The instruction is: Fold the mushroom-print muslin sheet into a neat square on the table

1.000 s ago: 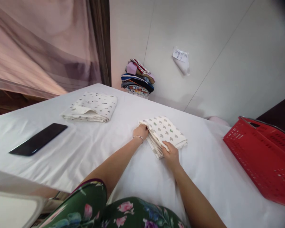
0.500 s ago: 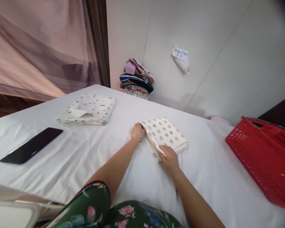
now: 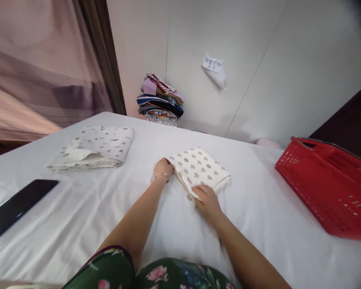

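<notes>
A folded white cloth (image 3: 200, 166) with grey mushroom prints and a few green marks lies on the white-covered bed or table (image 3: 252, 192). My left hand (image 3: 164, 167), with a thin bracelet at the wrist, is closed on the cloth's left corner; its fingertips are partly hidden by the fabric. My right hand (image 3: 207, 200) pinches the near corner, fingers on top and thumb out of sight. Layers of fabric show along the edge between both hands. To the left rests a second folded cloth (image 3: 99, 144), white with small grey and green prints, one flap slightly raised.
A black phone-like slab (image 3: 21, 204) lies at the left. On the right stands a red perforated basket (image 3: 325, 192) with a metal handle. A stack of folded clothes (image 3: 161, 100) is by the wall, where a labelled plastic bag (image 3: 215, 72) hangs. A pink curtain (image 3: 42, 68) hangs at left.
The camera has turned a little, so most things sit further left in the picture. Both hands keep hold of the mushroom-print cloth, and its top layer lies flatter along the near-left edge.
</notes>
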`<act>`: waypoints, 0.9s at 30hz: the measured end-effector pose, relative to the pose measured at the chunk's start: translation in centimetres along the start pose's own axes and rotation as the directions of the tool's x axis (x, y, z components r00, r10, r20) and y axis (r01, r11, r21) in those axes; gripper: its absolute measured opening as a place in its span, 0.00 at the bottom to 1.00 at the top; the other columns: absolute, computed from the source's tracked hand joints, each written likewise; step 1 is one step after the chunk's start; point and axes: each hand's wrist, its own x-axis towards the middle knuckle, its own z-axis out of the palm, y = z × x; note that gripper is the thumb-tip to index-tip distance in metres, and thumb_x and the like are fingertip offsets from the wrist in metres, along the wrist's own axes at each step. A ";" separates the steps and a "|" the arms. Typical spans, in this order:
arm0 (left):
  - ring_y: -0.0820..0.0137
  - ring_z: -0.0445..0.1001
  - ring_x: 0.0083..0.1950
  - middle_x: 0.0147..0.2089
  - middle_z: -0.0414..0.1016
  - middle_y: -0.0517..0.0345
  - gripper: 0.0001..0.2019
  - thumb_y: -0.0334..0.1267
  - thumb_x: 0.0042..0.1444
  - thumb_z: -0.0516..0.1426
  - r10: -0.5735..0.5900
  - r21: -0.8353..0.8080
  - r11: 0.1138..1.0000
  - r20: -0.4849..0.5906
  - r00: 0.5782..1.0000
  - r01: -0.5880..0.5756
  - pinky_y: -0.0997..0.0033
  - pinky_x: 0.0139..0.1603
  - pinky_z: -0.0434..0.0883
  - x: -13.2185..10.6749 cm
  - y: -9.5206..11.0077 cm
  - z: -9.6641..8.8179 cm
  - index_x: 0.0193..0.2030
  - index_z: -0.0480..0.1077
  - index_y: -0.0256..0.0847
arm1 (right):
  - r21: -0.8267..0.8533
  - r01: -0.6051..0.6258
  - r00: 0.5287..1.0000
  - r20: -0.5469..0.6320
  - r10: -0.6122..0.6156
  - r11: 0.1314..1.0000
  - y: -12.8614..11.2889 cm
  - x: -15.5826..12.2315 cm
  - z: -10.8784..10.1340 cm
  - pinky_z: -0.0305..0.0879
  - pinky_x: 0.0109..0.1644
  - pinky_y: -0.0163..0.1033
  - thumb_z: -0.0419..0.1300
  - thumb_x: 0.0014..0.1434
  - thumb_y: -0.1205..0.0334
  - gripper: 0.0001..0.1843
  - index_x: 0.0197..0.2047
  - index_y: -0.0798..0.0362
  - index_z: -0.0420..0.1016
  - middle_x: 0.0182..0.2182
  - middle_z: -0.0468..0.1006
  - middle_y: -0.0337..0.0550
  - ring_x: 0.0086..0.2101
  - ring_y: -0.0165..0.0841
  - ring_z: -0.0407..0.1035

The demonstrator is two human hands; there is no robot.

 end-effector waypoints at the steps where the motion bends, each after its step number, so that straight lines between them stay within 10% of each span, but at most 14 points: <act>1: 0.61 0.75 0.37 0.41 0.76 0.46 0.11 0.36 0.53 0.50 -0.017 -0.021 1.000 0.014 1.000 0.017 0.66 0.32 0.70 0.0 -0.2 0.0 0.41 0.70 0.41 | 0.002 0.000 1.000 0.006 -0.001 1.000 -0.2 0.0 -0.1 0.64 0.45 0.44 0.52 0.52 0.71 0.20 0.48 0.50 0.72 0.41 0.74 0.46 0.42 0.38 0.67; 14: 0.59 0.73 0.47 0.58 0.63 0.41 0.20 0.42 0.55 0.50 0.013 -0.091 0.995 -0.134 0.991 -0.025 0.61 0.42 0.69 -0.3 -0.5 0.2 0.54 0.58 0.39 | 0.180 -0.121 0.972 0.222 0.079 0.976 -0.6 5.0 -3.6 0.66 0.39 0.35 0.52 0.60 0.63 0.13 0.32 0.48 0.77 0.31 0.76 0.37 0.34 0.30 0.70; 20: 0.56 0.72 0.49 0.51 0.71 0.46 0.17 0.41 0.57 0.47 0.051 -0.049 0.997 -0.010 0.999 -0.052 0.61 0.44 0.67 0.1 -0.4 -0.2 0.53 0.61 0.43 | 0.073 -0.144 0.978 0.160 0.131 0.987 0.9 12.7 0.2 0.58 0.58 0.43 0.50 0.59 0.63 0.17 0.50 0.51 0.72 0.52 0.71 0.45 0.53 0.36 0.63; 27: 0.59 0.73 0.47 0.47 0.75 0.49 0.14 0.40 0.57 0.47 0.042 -0.056 0.998 0.006 0.999 -0.041 0.64 0.41 0.67 1.2 -1.3 0.0 0.49 0.65 0.46 | -0.185 -0.214 0.886 0.377 0.270 0.959 5.1 16.9 4.5 0.35 0.64 0.58 0.45 0.63 0.48 0.29 0.63 0.52 0.55 0.65 0.51 0.48 0.64 0.42 0.41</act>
